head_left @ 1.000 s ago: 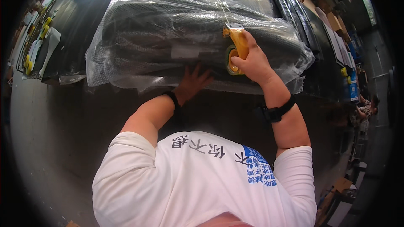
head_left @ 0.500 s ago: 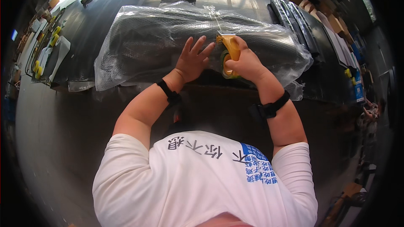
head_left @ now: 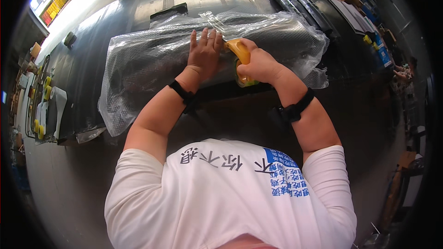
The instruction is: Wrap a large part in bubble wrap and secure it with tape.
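A long dark bundle wrapped in clear bubble wrap (head_left: 152, 60) lies across the near side of the dark table. My left hand (head_left: 204, 53) rests on top of the wrap, its fingers stretched out. Just to its right, my right hand (head_left: 259, 64) grips a yellow tape dispenser (head_left: 239, 50). The dispenser's head touches or nearly touches the wrap beside my left fingers, and its tape roll hangs low near the bundle's front edge. A strip of clear tape (head_left: 210, 20) shows on the wrap beyond my left fingertips.
Several black rolls in clear film (head_left: 300, 4) lie at the far right of the dark table (head_left: 110, 20). On its left edge are several yellow-cored tape rolls (head_left: 47, 93) and a white strip (head_left: 59, 110). A small roll (head_left: 70, 39) sits at the back left.
My left hand has come down flat on the wrap. The tape dispenser has tilted and come closer to my left fingers. The whole view has shifted a little.
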Available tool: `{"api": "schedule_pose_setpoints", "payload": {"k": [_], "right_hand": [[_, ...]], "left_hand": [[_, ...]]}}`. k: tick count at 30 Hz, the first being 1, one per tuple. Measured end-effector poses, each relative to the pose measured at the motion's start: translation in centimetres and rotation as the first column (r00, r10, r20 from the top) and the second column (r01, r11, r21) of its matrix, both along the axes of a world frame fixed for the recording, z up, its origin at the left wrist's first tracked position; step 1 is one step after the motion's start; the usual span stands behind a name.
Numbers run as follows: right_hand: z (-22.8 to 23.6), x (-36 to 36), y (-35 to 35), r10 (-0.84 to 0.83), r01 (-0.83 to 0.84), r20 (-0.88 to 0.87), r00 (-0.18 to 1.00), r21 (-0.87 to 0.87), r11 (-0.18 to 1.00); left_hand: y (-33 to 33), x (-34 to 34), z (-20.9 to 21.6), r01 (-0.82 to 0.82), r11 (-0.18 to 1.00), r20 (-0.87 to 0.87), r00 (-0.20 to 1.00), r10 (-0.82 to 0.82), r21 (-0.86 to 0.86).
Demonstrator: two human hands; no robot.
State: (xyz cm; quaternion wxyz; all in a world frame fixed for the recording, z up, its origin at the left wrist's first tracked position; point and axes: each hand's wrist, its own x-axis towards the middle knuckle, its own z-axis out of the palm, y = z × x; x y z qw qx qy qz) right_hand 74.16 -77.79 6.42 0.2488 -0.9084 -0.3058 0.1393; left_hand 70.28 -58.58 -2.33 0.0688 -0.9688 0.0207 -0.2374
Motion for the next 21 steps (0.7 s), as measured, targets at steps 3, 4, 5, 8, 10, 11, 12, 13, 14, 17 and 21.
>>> {"api": "schedule_pose_setpoints", "payload": {"k": [3,4,5,8,10,11,12,13,14,17,21], "right_hand": [[-1.2,-0.8,0.0,-0.084,0.081,0.029,0.996,0.087,0.993],[-1.2,-1.0,-0.3,-0.097,0.094,0.028,0.995,0.080,0.992],[-1.1,-1.5,-0.9,-0.133,0.130,0.022,0.991,0.109,0.986],[-2.5,-4.4,-2.9,-0.174,0.168,0.028,0.984,0.141,0.976],[-4.6,-7.2,-4.8,-0.160,0.150,0.059,0.985,0.148,0.978],[-6.2,-8.8,-5.9,-0.153,0.142,0.064,0.986,0.148,0.979],[-8.3,-10.3,-7.0,-0.148,0.135,0.081,0.986,0.147,0.980],[-9.7,-11.8,-7.9,-0.154,0.144,0.075,0.985,0.133,0.981],[-11.5,-12.6,-8.3,-0.170,0.158,0.092,0.981,0.127,0.979],[-12.6,-12.5,-6.9,-0.208,0.201,0.080,0.975,0.095,0.975],[-11.3,-8.9,-3.8,-0.236,0.240,0.058,0.970,-0.098,0.966]], "left_hand": [[0.8,0.8,-1.1,0.037,0.999,0.042,0.998,-0.036,-0.016],[0.8,1.0,-1.2,0.050,0.998,0.042,0.998,-0.049,-0.023],[0.7,1.3,-1.3,0.059,0.997,0.025,0.998,-0.058,-0.050],[1.0,1.4,-1.4,0.049,0.997,-0.007,0.999,-0.049,-0.060],[1.5,1.9,-2.0,0.025,0.998,0.029,0.999,-0.023,-0.062],[1.4,1.7,-2.1,0.033,0.997,0.022,0.999,-0.032,-0.067],[1.5,1.4,-1.7,0.026,0.997,0.003,1.000,-0.026,-0.068],[1.4,1.6,-1.2,0.031,0.997,-0.010,0.999,-0.032,-0.073],[1.2,1.5,-1.0,0.040,0.994,-0.017,0.999,-0.042,-0.097],[1.0,1.3,-0.8,0.065,0.992,-0.019,0.998,-0.068,-0.112],[0.4,1.7,-0.7,0.056,0.989,-0.058,0.996,-0.065,-0.135]]}}
